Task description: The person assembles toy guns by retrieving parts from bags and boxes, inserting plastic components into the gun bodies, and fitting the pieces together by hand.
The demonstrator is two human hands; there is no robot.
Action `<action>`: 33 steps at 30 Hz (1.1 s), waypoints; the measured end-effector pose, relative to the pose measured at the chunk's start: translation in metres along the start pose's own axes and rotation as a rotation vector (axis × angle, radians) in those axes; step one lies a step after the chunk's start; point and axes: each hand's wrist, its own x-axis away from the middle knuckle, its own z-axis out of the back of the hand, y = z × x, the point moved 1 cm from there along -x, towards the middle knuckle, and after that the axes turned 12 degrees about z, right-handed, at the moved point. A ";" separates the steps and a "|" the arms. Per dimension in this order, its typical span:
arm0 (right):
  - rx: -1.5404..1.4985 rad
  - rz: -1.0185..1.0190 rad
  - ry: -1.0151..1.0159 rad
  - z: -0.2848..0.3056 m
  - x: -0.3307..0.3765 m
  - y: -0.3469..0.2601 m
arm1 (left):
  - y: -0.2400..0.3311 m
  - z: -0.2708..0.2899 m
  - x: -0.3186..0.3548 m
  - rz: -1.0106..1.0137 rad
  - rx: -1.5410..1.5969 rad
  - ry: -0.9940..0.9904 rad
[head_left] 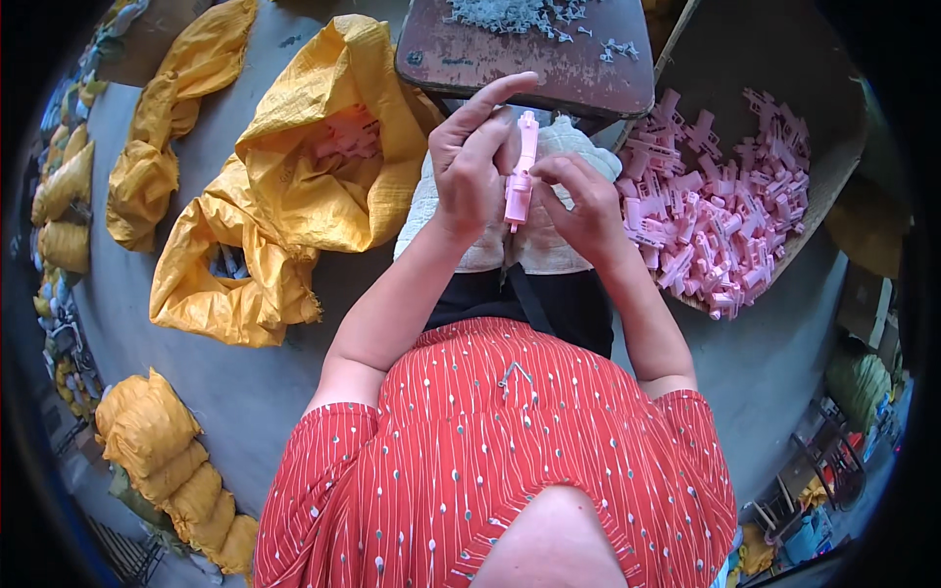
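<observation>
Head view shows both hands raised over a pale cloth [557, 251] on the lap, with one pink piece [520, 186] standing lengthwise between them. The left hand [470, 167] is partly closed on the piece, thumb against its left side, while the index finger stretches out past its far end. The right hand [588, 201] is half curled, with thumb and index finger drawn together at the piece's right side, near its middle; whether they grip it or only touch it, I cannot tell. Just beyond the hands is a worn brown surface [480, 61], with a heap of small pale parts [515, 14] at its far side and a few strays nearer. To the right of the hands, many more pink pieces [711, 220] lie jumbled in a box [750, 49]. To their left, a yellow sack [338, 211] gapes open with pink pieces inside, and more yellow sacking [142, 196] lies farther left on the grey floor [392, 284]. Nearer than the hands is a red patterned shirt [520, 431].
</observation>
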 end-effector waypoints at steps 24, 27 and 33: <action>-0.061 -0.301 -0.071 -0.020 0.006 0.008 | -0.015 -0.007 0.002 -0.004 -0.212 -0.020; 0.024 -0.356 -0.123 -0.028 0.012 0.017 | -0.031 -0.007 0.002 -0.022 -0.237 -0.012; 0.072 -0.285 -0.086 -0.034 0.019 0.029 | -0.057 0.010 -0.003 -0.129 -0.312 0.052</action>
